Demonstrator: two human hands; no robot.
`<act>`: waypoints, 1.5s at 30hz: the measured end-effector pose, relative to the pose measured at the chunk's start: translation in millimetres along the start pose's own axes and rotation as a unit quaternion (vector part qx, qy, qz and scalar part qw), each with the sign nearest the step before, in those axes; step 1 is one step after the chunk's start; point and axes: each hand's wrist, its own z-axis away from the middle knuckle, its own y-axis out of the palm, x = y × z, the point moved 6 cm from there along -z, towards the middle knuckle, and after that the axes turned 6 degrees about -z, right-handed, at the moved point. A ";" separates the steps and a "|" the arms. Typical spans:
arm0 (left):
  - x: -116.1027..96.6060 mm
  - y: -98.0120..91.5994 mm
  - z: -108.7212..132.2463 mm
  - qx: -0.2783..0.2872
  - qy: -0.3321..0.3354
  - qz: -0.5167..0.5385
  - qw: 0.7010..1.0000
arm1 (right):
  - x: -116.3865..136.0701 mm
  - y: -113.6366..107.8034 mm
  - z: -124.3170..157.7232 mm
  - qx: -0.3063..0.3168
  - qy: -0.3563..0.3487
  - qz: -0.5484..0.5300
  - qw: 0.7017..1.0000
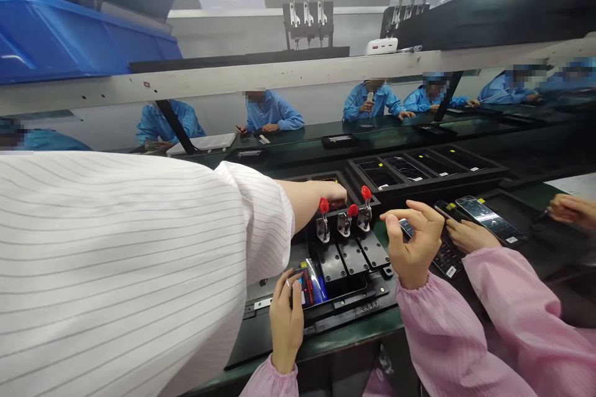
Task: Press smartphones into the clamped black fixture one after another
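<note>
My left hand [286,322], in a pink cuff, has thumb and fingers at the left edge of a phone [306,288] with red and blue parts and a clear-blue film. The phone lies at the left of a black clamping fixture [344,260]. Three toggle clamps with red knobs, one a red-tipped lever [365,192], stand along its back. My right hand [414,242] is raised just right of the fixture, index finger and thumb apart, with nothing visible between them. Part of another phone [406,227] shows behind it.
A co-worker's white striped sleeve [261,217] crosses from the left, that hand [331,192] behind the clamps. At right, another co-worker's hand [472,236] touches phones near a phone with a lit screen [491,218]. A black tray [500,170] holds several phones. A shelf [261,74] spans above.
</note>
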 end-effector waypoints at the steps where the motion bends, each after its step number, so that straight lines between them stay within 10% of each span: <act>1: 0.6 0.5 -0.1 -0.001 -0.004 0.002 1.000 | -2.4 2.4 -3.3 0.011 0.003 -0.005 1.000; 10: -16.3 15.9 0.9 0.029 -0.016 0.074 0.997 | -24.1 41.9 -21.5 0.181 0.021 -0.047 0.982; 22: -24.4 17.5 0.3 0.066 -0.022 0.115 0.991 | -16.6 44.4 -32.4 0.237 -0.028 -0.046 0.970; 30: -18.7 14.4 -1.2 0.090 -0.007 0.047 0.995 | -8.0 -16.6 40.9 0.142 -0.089 0.109 0.980; 45: -20.0 17.1 -0.9 0.116 0.085 -0.033 0.989 | -47.3 7.3 78.7 0.250 -0.013 0.195 0.948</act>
